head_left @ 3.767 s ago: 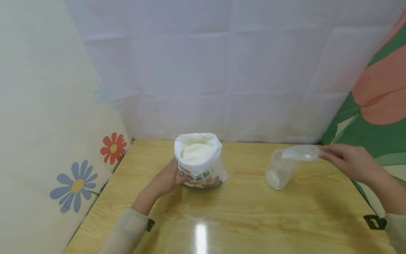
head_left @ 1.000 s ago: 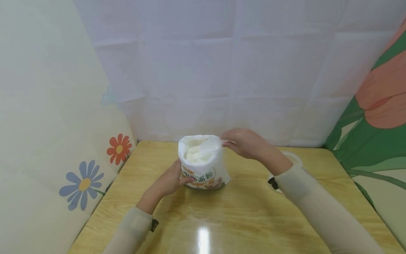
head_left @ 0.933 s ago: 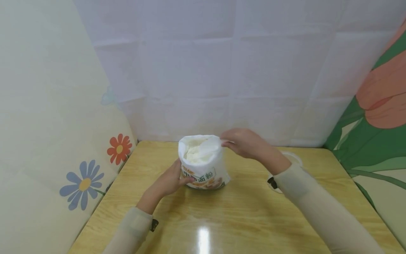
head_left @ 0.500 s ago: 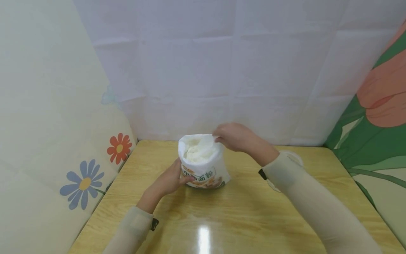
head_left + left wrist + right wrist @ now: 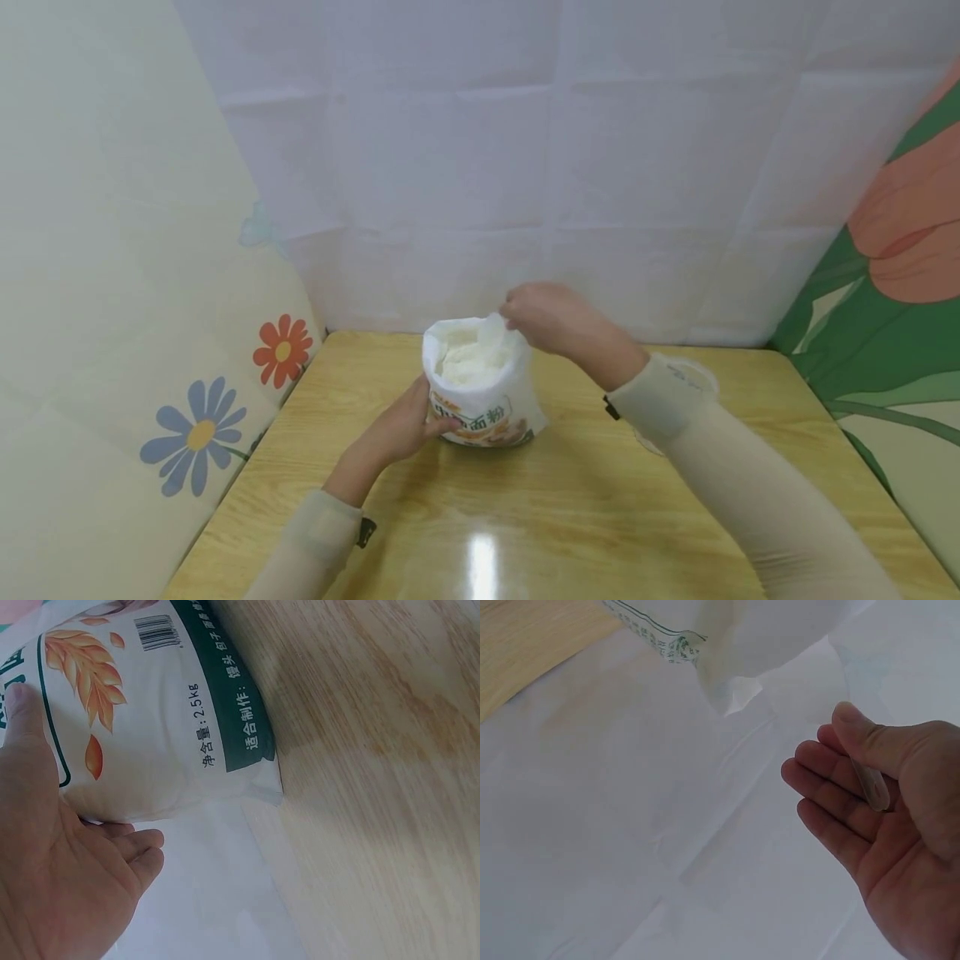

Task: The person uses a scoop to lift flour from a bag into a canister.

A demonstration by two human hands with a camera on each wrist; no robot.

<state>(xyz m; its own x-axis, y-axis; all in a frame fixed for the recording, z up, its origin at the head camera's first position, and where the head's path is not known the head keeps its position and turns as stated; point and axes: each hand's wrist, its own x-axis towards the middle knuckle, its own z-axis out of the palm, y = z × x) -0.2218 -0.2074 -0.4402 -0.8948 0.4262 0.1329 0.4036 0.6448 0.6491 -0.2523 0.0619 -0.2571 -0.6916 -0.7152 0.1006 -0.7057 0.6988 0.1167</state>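
Note:
A white flour bag [image 5: 487,421] stands on the table with its mouth spread wide and pale flour [image 5: 467,365] inside. My left hand [image 5: 393,425] holds the bag's left side, its thumb across the printed front; the left wrist view shows the other fingers reaching behind the bag. Above the right part of the mouth, my right hand [image 5: 558,321] pinches the handle [image 5: 872,786] of a translucent plastic scoop [image 5: 492,332] between thumb and fingers. The scoop tilts steeply down into the bag. Its lower end is hard to tell from the flour.
A clear plastic jar [image 5: 708,375] stands right of the bag, mostly hidden by my right sleeve. The wooden table [image 5: 540,517] meets a hanging white cloth [image 5: 442,208] at the back. Flower-printed panels [image 5: 202,433] flank both sides.
Earlier, my right hand held the scoop over the jar; now it is at the bag's mouth. Over the last second the hand rose slightly leftward and the scoop became steeper. My left hand kept its hold.

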